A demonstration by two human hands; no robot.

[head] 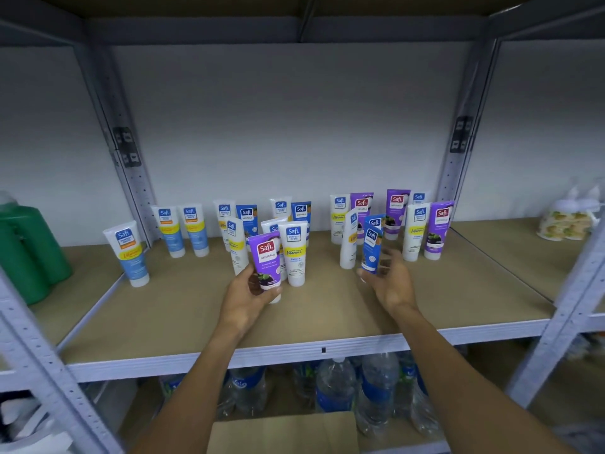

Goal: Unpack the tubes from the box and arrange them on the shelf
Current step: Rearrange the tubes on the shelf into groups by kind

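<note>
Several Safi tubes stand cap-down on the tan shelf board [327, 312], in white, blue and purple. My left hand [248, 298] grips a purple Naturals tube [265, 262] by its lower end, upright, just in front of a white Vitamin C tube [294, 253]. My right hand [391, 283] holds a blue Naturals tube [371, 249] at its base between thumb and fingers, slightly tilted, beside a leaning white tube [348, 240]. The open cardboard box [284, 432] sits below, at the bottom edge of the view.
Green plastic containers [29, 250] stand at the left end of the shelf. A wrapped patterned pack [568, 221] lies on the neighbouring shelf at right. Shrink-wrapped water bottles [337, 385] fill the shelf below. Grey metal uprights [131, 178] frame the bay.
</note>
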